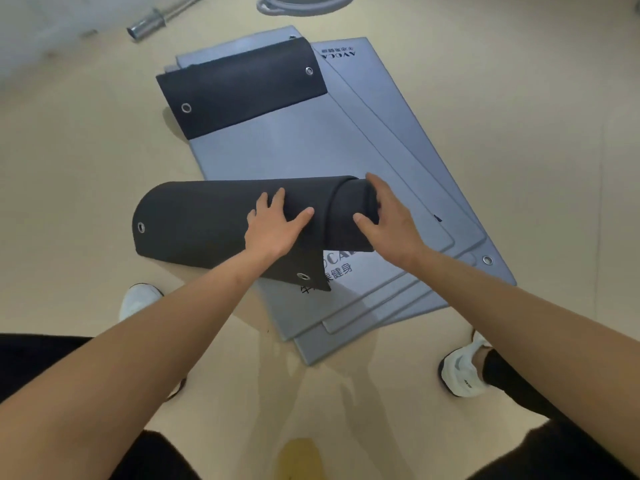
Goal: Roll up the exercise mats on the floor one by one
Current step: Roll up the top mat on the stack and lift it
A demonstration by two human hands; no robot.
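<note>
A stack of grey exercise mats (391,143) lies on the tan floor. The top mat, grey above and black beneath, is rolled from its near end into a thick black roll (201,216) across the stack's middle. Its far end (242,84) is folded back, black side up, with two metal eyelets. My left hand (273,223) rests flat on the roll with fingers spread. At the roll's right end, my right hand (388,216) curves over it with the thumb against its near side. A loose black corner with an eyelet (303,276) hangs below my left wrist.
A steel barbell (152,20) lies on the floor at the far left. A grey round object (304,5) sits at the top edge. My white shoes (138,301) (462,370) stand either side of the stack's near end.
</note>
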